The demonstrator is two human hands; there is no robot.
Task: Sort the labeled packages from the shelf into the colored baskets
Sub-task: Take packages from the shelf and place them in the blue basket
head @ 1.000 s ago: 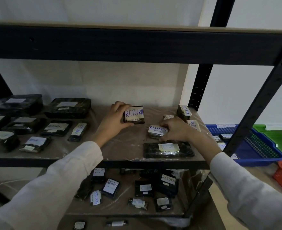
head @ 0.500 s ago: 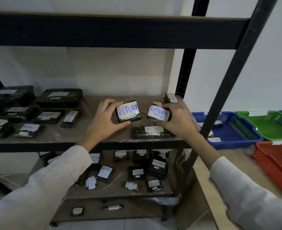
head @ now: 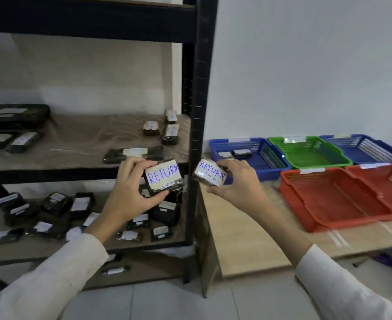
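My left hand [head: 130, 195] grips a small dark package with a white RETURN label [head: 163, 176], held in front of the shelf's front edge. My right hand [head: 241, 188] pinches a second RETURN package [head: 210, 172] just right of the black shelf post [head: 198, 125]. Both labels face me. To the right, on a low wooden table [head: 248, 236], stand a blue basket [head: 268, 158] holding a few packages, a green basket [head: 310, 153], another blue basket [head: 361, 148] and two red baskets [head: 335, 199].
More dark labeled packages lie on the middle shelf [head: 75, 146] and several on the lower shelf [head: 52, 245]. A long flat package [head: 132, 154] sits near the shelf's front edge. A white wall stands behind the baskets. The floor below is pale tile.
Both hands have lifted their RETURN packages off the shelf and carried them rightward toward the post. My view has turned right, bringing the baskets and table into sight.
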